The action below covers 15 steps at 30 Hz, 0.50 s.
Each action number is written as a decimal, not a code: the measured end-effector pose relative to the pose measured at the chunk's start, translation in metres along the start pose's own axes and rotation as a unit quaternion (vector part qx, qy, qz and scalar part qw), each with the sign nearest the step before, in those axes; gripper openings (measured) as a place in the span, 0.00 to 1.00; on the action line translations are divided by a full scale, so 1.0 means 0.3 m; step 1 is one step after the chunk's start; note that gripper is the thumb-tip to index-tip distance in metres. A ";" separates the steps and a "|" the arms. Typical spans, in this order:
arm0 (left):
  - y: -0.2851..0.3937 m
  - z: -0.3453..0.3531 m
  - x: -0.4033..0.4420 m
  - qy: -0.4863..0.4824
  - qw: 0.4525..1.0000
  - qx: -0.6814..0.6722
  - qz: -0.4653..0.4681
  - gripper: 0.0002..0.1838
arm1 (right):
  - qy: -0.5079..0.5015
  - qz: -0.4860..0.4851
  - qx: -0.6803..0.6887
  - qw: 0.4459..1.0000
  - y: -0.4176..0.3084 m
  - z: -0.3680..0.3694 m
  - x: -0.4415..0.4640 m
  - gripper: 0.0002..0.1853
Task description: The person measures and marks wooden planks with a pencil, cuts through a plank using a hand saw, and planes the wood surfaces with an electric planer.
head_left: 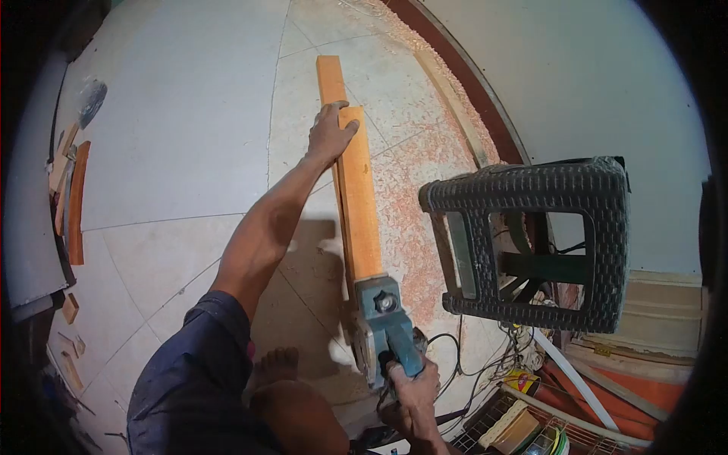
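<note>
My right hand (415, 390) is wrapped round the rear handle of a teal electric planer (385, 307). The planer rests on the near end of a long orange-brown wooden plank (359, 189). Farther up, my left hand (331, 135) grips the plank's far end, its thumb over the top face and its fingers at the left side. A second wooden piece (329, 78) extends beyond that end, under or beside the plank; I cannot tell which. Pink wood shavings (413, 220) lie on the floor to the right of the plank.
A dark woven-pattern plastic stool (550, 197) lies on its side at the right. Black cables (459, 356) trail near a wire basket (485, 413) of odds and ends. Wood strips (78, 201) lie along the left. A long batten (455, 106) lies by the wall.
</note>
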State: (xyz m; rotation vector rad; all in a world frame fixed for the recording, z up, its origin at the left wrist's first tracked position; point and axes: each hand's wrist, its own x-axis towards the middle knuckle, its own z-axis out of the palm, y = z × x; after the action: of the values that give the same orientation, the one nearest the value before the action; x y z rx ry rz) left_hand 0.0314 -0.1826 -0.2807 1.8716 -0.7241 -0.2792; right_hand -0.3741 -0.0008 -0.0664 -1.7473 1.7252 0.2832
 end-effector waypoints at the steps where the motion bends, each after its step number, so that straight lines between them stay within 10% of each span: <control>1: -0.002 -0.013 0.010 -0.018 1.000 -0.019 0.005 0.28 | 0.000 -0.020 0.063 0.998 -0.035 -0.002 0.024 0.20; 15: -0.146 -0.151 0.072 -0.144 0.908 -0.373 -0.129 0.36 | 0.073 -0.183 0.097 0.975 -0.749 -0.029 0.725 0.26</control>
State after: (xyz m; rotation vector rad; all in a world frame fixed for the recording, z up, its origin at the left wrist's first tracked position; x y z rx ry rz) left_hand 0.0866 -0.1499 -0.2984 1.1881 -0.4583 -0.8874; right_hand -0.1394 -0.2009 -0.1190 -1.9309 1.4325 -0.1740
